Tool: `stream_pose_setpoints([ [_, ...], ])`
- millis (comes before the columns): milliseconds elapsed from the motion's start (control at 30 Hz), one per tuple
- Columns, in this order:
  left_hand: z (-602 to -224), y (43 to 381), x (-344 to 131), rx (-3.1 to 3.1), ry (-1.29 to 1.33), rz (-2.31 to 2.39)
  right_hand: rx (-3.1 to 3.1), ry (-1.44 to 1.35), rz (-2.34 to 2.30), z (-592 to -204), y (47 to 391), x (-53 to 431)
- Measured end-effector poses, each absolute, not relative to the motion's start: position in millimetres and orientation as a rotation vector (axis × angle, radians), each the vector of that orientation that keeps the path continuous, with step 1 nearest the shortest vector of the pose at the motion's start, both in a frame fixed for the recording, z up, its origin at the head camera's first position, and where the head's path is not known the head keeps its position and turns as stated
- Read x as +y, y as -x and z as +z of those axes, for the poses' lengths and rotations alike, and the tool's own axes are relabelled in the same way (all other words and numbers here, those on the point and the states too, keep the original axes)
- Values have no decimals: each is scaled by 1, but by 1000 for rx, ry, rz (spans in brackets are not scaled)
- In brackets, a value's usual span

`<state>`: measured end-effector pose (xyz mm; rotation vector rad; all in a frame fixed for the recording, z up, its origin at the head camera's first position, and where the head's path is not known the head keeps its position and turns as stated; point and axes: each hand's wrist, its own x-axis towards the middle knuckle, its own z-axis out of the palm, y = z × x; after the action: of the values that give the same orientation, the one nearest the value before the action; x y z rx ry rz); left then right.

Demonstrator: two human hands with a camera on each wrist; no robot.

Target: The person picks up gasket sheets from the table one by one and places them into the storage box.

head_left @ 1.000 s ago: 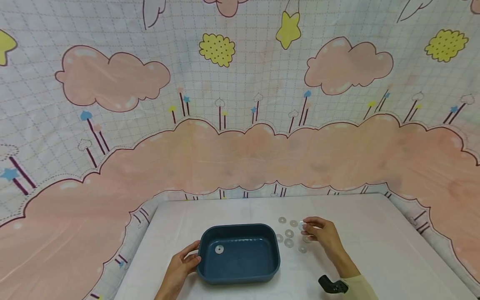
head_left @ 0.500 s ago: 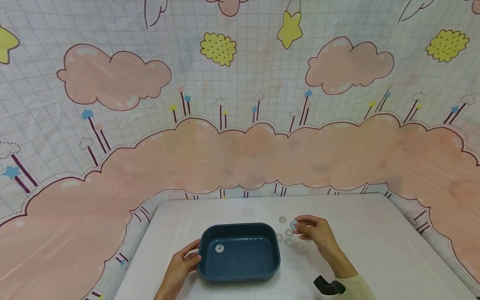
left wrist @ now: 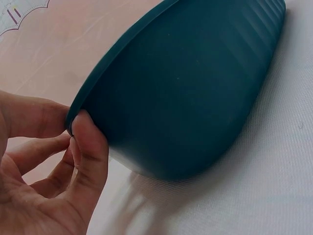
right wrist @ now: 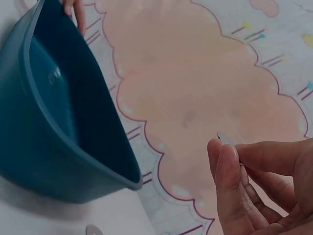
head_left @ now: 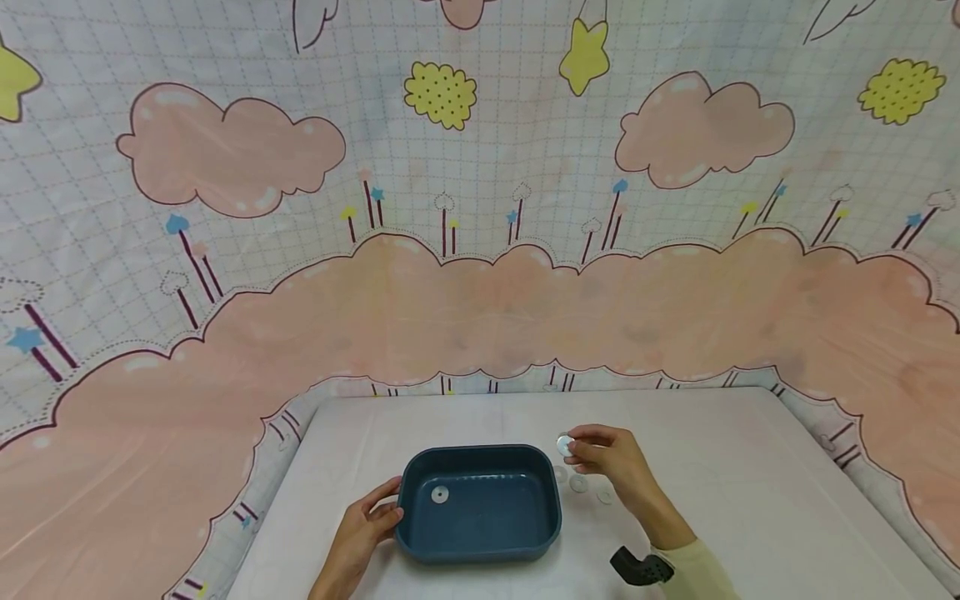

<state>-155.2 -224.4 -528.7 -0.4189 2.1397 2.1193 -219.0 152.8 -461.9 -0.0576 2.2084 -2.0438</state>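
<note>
A dark blue rectangular bin (head_left: 478, 546) stands on the white table. My left hand (head_left: 358, 533) pinches its left rim; in the left wrist view the fingers (left wrist: 90, 147) and thumb close on the lip. Inside the bin, toward its left, lies one metal washer (head_left: 440, 495). My right hand (head_left: 611, 458) pinches another washer (head_left: 565, 445) between thumb and fingertips, just beyond the bin's back right corner. The right wrist view shows this washer (right wrist: 225, 139) nearly edge-on, raised above the table. Several washers, such as this flat one (head_left: 577, 483), lie below the right hand, some partly hidden by it.
The white tabletop (head_left: 750, 467) extends to both sides and behind the bin. A cloth printed with clouds (head_left: 480, 308) hangs behind the table. A black strap-like device (head_left: 641, 567) sits at the right wrist by the yellow sleeve (head_left: 693, 575).
My right hand has moved left toward the bin, carrying the pinched washer over the other washers. My left hand and the bin stay in place.
</note>
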Motion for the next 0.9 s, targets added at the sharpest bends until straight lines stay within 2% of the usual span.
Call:
stream_pose_setpoints([
  [900, -530, 154, -225, 2134, 393, 2151, 2030, 207, -2091, -458, 212, 88],
])
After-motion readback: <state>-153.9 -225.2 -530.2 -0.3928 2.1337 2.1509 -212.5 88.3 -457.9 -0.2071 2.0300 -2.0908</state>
